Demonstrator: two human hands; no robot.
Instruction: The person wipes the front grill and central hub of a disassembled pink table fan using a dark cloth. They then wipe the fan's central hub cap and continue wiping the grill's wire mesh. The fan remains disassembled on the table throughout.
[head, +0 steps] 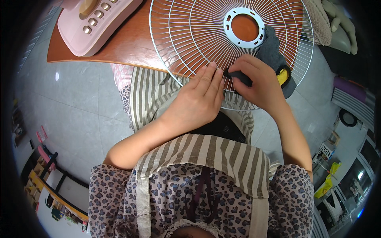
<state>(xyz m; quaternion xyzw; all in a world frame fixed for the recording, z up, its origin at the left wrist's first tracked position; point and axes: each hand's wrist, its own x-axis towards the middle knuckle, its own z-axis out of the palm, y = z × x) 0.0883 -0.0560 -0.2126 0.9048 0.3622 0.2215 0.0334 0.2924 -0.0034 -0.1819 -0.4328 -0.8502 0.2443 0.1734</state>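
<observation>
A round white wire fan grille (205, 26) lies partly on the wooden table and juts over its near edge towards my lap. My left hand (199, 98) rests over its near rim with the fingers stretched across the wires; its thumb is hidden, so a grip on the rim cannot be made out. Just to the right, my right hand (259, 80) pinches a bunched dark grey cloth (271, 44) against the wires. The cloth trails out behind that hand over the grille, with a black edge and a yellow patch showing.
On the wooden table (134, 38), a pink fan base (92, 29) with several buttons stands at the left. Beige fleecy fabric (318, 23) sits beyond the grille's right side. Grey tiled floor (68, 86) surrounds me, and a shelf (50, 190) stands at lower left.
</observation>
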